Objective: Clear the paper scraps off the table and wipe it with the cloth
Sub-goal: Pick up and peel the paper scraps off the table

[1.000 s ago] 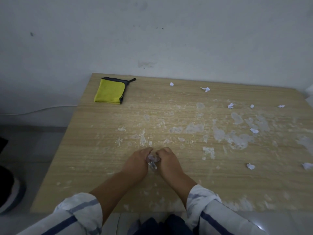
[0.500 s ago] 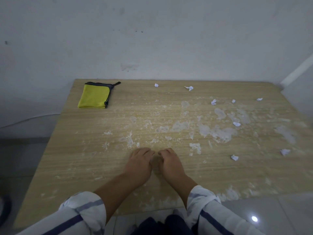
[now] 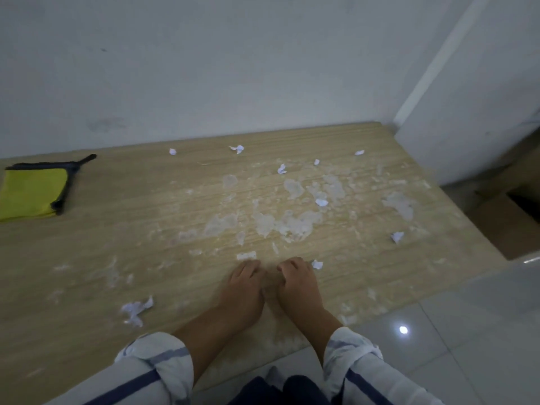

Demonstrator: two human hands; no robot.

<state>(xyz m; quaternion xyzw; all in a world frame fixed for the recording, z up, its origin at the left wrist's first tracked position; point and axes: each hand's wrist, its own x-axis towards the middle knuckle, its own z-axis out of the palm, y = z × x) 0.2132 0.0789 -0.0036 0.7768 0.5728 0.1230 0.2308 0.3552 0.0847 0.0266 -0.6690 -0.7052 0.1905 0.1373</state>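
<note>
Looking down on a pale wooden table (image 3: 117,229) set against a white wall (image 3: 233,68). Near the front edge, about centre, two bare hands side by side, backs up, close but just apart. On the left hand (image 3: 244,283), fingers loosely bent, tips down on the wood, gripping nothing visible. On the right hand (image 3: 298,280), fingers curled under at the knuckles; cannot tell whether anything is pinched beneath, the frame being blurred there. Just beside the right hand's far right side, a small white scrap (image 3: 317,264), apart from the fingers. To the left of the left forearm, near the front edge, a larger crumpled scrap (image 3: 136,309), lying free on the wood. Scattered over the far and right parts of the tabletop, more paper scraps (image 3: 321,202), one close to the right edge (image 3: 397,237), several in a loose row near the wall. Between them and the hands, pale dried patches of residue (image 3: 292,223) smeared across the grain. At the far left, well apart from both hands, the folded yellow cloth (image 3: 32,192) with dark edging, flat on the table and cut off by the frame edge. Striped rolled sleeves (image 3: 163,363) at the bottom. On the right, beyond the table, a brown cardboard box (image 3: 511,229) and a glossy tiled floor (image 3: 438,346).
</note>
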